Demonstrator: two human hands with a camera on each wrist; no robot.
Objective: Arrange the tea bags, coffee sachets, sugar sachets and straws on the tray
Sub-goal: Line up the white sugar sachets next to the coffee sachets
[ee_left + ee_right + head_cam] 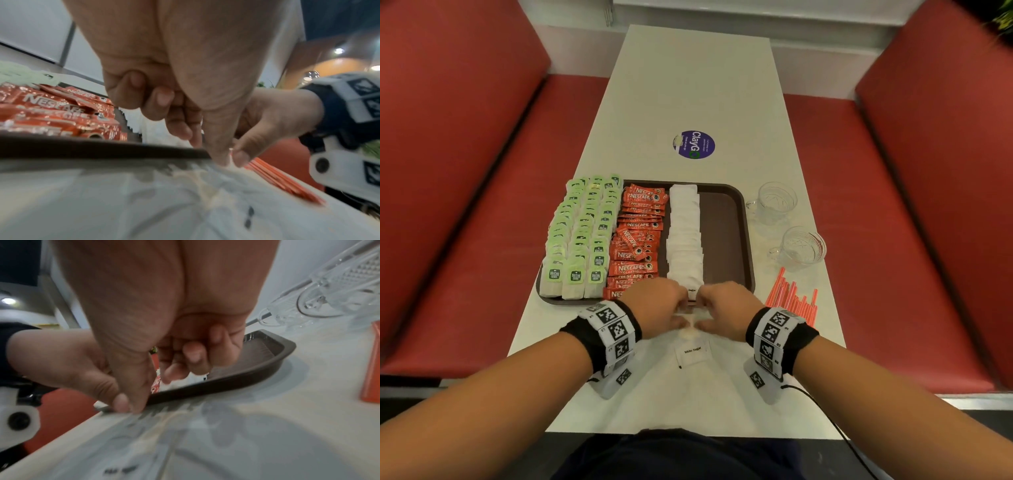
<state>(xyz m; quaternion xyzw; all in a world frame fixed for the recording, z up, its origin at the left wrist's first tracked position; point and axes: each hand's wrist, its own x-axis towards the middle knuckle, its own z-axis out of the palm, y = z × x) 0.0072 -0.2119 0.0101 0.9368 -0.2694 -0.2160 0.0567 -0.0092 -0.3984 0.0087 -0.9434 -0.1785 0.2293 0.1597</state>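
A brown tray [726, 236] holds green-tagged tea bags [582, 236] on its left, red coffee sachets [638, 240] beside them, then a column of white sugar sachets [685, 236]. Its right strip is bare. My left hand [681, 315] and right hand [703, 315] meet at the tray's front rim and pinch a few sugar sachets [690, 330] between thumbs and curled fingers. In the left wrist view the two thumbs [218, 155] touch tip to tip on white paper. A "White Sugar" sachet [692, 354] lies on the table nearer me. Orange straws [794, 301] lie right of the tray.
Two glass mugs [777, 202] [803, 248] stand on the white table [698, 85] right of the tray, behind the straws. A round blue sticker [693, 144] sits beyond the tray. Red bench seats [465, 205] flank the table on both sides.
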